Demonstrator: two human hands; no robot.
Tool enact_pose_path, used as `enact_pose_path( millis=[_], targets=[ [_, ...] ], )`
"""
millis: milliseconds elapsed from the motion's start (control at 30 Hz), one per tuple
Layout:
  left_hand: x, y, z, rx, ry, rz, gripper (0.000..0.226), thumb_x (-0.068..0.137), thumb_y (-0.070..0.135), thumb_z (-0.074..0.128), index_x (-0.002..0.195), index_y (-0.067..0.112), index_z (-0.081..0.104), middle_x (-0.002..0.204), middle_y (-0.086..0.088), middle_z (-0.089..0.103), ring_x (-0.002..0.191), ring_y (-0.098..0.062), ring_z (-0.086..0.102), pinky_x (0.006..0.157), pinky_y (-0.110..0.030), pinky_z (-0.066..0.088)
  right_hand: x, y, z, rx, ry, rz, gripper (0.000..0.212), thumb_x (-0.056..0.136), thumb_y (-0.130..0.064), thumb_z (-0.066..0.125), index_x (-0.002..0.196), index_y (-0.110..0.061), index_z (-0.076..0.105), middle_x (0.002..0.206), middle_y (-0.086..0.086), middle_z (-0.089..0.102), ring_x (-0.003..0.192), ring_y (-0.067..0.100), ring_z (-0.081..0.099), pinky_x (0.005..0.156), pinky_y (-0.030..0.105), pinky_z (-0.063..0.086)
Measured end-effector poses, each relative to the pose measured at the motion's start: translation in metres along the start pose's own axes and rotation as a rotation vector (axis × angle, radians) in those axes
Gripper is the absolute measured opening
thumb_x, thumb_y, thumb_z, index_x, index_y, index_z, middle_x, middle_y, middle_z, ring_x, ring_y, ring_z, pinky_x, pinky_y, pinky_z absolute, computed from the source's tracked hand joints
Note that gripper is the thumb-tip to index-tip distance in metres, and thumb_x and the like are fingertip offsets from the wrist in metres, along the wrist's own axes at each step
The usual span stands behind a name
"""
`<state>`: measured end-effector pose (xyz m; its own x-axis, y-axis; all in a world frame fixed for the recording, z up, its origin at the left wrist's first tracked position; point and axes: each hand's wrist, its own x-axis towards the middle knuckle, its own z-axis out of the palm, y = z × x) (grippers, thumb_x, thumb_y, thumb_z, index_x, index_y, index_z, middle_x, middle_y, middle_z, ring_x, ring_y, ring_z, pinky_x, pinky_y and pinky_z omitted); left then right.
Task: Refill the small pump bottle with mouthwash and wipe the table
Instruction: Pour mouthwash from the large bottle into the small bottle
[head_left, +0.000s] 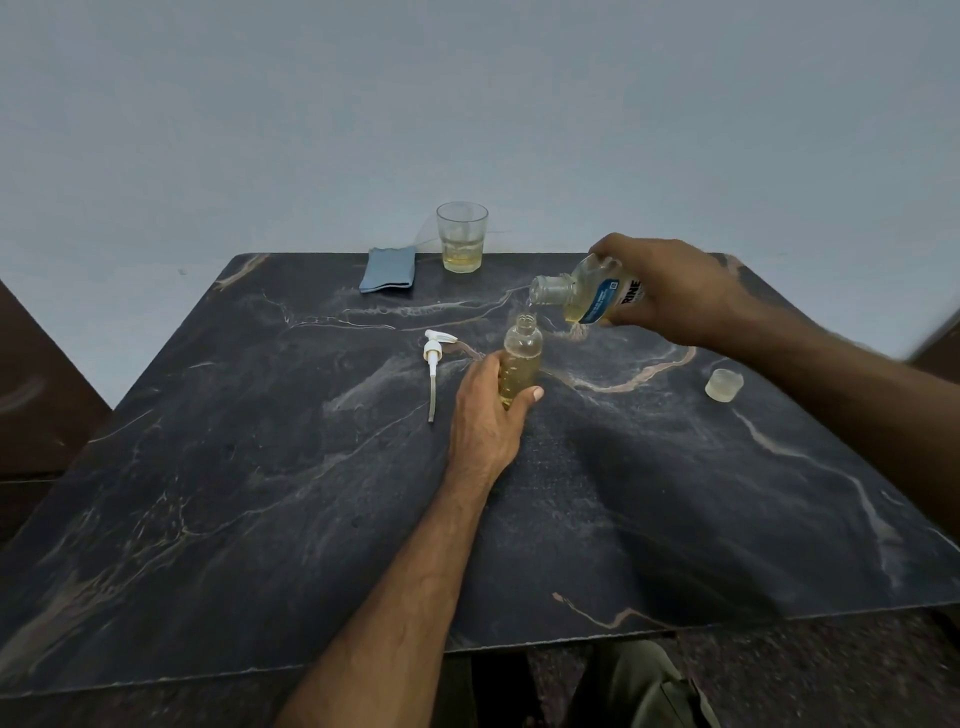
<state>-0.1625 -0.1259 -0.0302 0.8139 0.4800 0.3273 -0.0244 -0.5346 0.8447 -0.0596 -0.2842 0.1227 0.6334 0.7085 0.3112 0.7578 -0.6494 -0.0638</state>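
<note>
Small pump bottle (522, 364): stood upright near the table's middle, neck open, filled with yellow liquid to about the shoulder.
Left hand (488, 410): wrapped round the small bottle's lower body, thumb pressed across the front, fingers hidden behind.
Mouthwash bottle (587, 293): tipped nearly level, mouth held just above the small bottle's neck; a thin stream is seen between them.
Right hand (670, 291): curled round the mouthwash bottle's base end from above.
Pump head (434, 358): laid on the table left of the small bottle, tube toward the viewer.
Cap (723, 384): set down well to the right.
Cloth (388, 270): folded at the far edge, beside a glass (462, 236) holding some yellow liquid.
Table (260, 493): dark marble; spills cannot be told against the veining.
Risk: overflow is judged likely if pouring is not stopped soon, little headroom being left.
Risk: the narrow neck may be missed if either bottle is shifted.
</note>
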Motion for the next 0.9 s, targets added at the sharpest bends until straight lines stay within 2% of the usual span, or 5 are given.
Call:
enact_pose_path(
  millis=[100,200,367,533,900],
  targets=[
    [0.000,0.000,0.000,-0.007,0.000,-0.008,0.036,0.084,0.030,0.073,0.114,0.016,0.057,0.109,0.002,0.059,0.101,-0.014,0.057,0.090,-0.038,0.051,-0.005,-0.001,0.012,0.186,-0.028,0.090,0.062,0.075,-0.024,0.084,0.127,-0.022,0.049,0.120,0.004,0.064,0.094,0.020,0.063,0.071,0.035,0.054],
    [0.001,0.000,0.001,-0.019,-0.010,-0.018,0.036,0.084,0.029,0.073,0.114,0.017,0.057,0.111,0.002,0.060,0.103,-0.014,0.057,0.092,-0.040,0.052,-0.012,-0.001,0.025,0.405,-0.003,0.192,0.064,0.073,-0.026,0.085,0.125,-0.021,0.050,0.114,-0.003,0.062,0.094,0.012,0.061,0.067,0.019,0.050],
    [0.002,-0.001,0.001,-0.022,-0.030,-0.040,0.043,0.084,0.032,0.072,0.120,0.015,0.056,0.116,0.000,0.061,0.106,-0.016,0.059,0.093,-0.042,0.052,-0.025,0.005,0.044,0.740,0.113,0.394,0.061,0.076,-0.025,0.081,0.126,-0.018,0.048,0.116,-0.006,0.062,0.102,0.013,0.063,0.080,0.024,0.054],
    [0.002,-0.002,0.002,-0.026,-0.030,-0.048,0.045,0.084,0.033,0.072,0.121,0.014,0.055,0.117,-0.001,0.062,0.107,-0.017,0.060,0.093,-0.043,0.052,-0.032,0.015,0.057,0.855,0.189,0.467,0.058,0.076,-0.025,0.081,0.124,-0.019,0.048,0.111,-0.011,0.062,0.100,0.010,0.063,0.078,0.020,0.056],
    [0.002,-0.004,0.002,-0.023,-0.035,-0.056,0.044,0.083,0.032,0.074,0.119,0.016,0.055,0.115,0.000,0.064,0.106,-0.017,0.062,0.093,-0.042,0.053,-0.045,0.038,0.077,1.001,0.202,0.501,0.069,0.070,-0.034,0.080,0.130,-0.018,0.048,0.126,-0.002,0.061,0.115,0.016,0.061,0.094,0.038,0.056]
  ],
)
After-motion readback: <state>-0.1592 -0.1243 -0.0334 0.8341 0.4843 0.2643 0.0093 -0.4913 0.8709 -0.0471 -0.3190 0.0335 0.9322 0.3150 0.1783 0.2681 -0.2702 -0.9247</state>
